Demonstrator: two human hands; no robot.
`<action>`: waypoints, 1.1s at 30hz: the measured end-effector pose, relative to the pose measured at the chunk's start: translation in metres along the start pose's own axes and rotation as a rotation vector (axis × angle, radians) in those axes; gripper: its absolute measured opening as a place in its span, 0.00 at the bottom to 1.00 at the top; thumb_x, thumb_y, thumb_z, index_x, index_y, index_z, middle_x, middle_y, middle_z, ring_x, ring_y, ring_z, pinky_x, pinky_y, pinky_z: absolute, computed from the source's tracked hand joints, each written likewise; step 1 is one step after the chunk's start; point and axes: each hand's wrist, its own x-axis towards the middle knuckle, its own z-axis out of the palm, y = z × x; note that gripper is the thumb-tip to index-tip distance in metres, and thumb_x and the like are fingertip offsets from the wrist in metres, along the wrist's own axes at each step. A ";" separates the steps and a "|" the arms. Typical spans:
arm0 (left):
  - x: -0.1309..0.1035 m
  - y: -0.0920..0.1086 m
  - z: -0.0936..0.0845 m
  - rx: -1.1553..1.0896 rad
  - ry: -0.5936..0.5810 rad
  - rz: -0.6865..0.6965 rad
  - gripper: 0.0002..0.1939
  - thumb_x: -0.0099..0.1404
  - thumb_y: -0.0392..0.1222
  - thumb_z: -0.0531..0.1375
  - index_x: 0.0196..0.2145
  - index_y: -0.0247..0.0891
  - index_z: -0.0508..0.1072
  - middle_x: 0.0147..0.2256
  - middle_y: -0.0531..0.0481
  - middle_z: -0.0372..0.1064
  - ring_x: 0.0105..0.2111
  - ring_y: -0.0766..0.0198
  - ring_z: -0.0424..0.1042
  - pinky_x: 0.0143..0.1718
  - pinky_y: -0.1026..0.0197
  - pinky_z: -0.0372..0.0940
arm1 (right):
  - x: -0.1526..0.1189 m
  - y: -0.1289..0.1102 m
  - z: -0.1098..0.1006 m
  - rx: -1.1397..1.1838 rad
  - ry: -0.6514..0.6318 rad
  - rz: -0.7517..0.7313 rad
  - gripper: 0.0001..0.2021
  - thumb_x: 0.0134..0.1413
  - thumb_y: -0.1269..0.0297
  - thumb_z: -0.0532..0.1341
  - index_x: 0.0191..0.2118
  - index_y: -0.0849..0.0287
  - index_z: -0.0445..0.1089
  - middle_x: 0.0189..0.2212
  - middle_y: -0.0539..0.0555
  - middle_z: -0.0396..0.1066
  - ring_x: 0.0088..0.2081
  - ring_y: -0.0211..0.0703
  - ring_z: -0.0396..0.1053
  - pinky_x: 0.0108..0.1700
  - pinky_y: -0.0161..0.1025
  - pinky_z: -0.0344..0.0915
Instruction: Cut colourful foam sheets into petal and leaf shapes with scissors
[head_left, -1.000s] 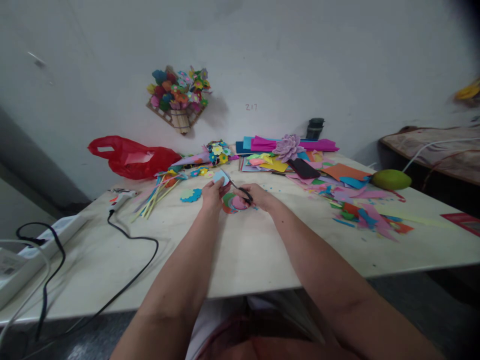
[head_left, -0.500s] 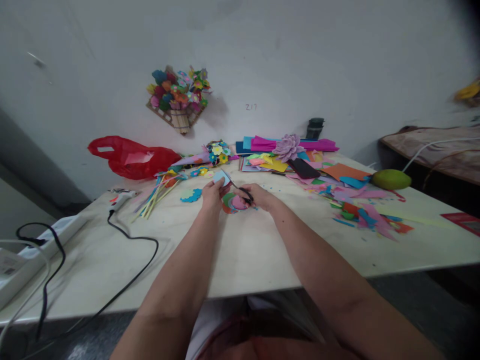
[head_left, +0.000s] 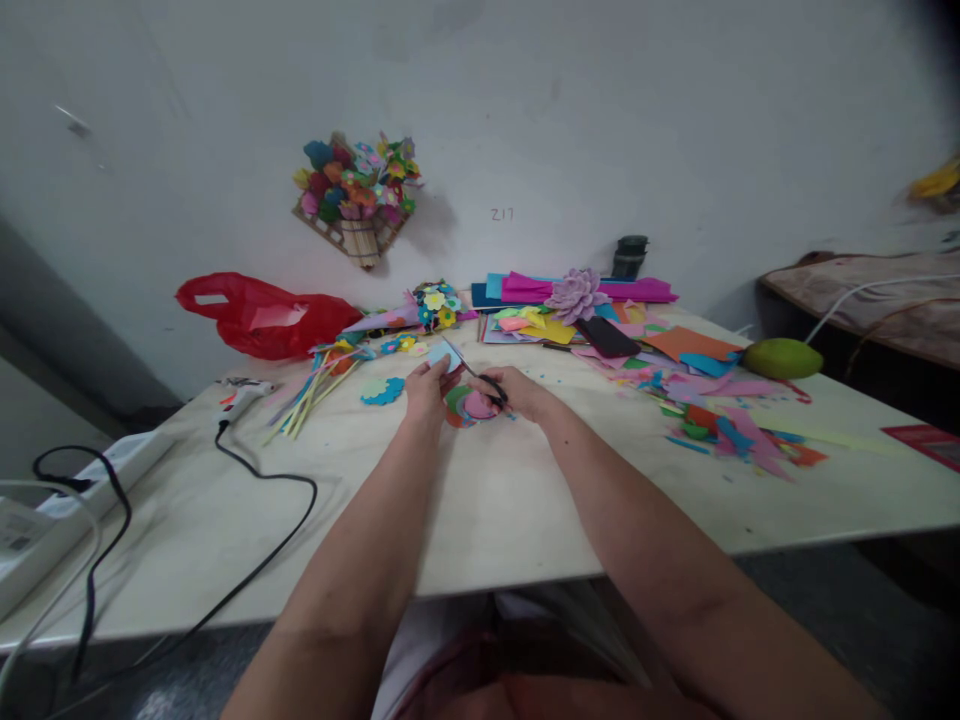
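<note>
My left hand (head_left: 427, 388) pinches a small light-blue piece of craft sheet (head_left: 444, 353) above the table. Wrapped around the dark handles of a pair of scissors (head_left: 491, 387) is my right hand (head_left: 520, 392). The scissor blades point up and left and lie at the edge of the blue piece; whether they bite into it I cannot tell. Just below the hands, round cutouts (head_left: 474, 408) in pink, green and orange lie on the table. A blue scalloped cutout (head_left: 383, 391) rests left of my left hand.
At left are a glue gun (head_left: 244, 399) with a trailing black cord, a power strip (head_left: 112, 475), thin coloured strips (head_left: 319, 395) and a red plastic bag (head_left: 266, 318). Coloured scraps (head_left: 739, 430), a phone (head_left: 607, 338) and a green fruit (head_left: 783, 358) lie right.
Both hands stay almost in place, with the blue piece and the scissors still held. Any shift of the blades is too slight to make out.
</note>
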 end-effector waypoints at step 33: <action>-0.006 -0.002 0.006 -0.021 0.028 0.106 0.10 0.43 0.36 0.64 0.24 0.36 0.66 0.23 0.54 0.68 0.25 0.66 0.73 0.30 0.65 0.65 | 0.006 0.008 -0.001 0.044 0.039 -0.042 0.15 0.48 0.53 0.61 0.29 0.63 0.66 0.16 0.46 0.63 0.15 0.30 0.57 0.16 0.29 0.50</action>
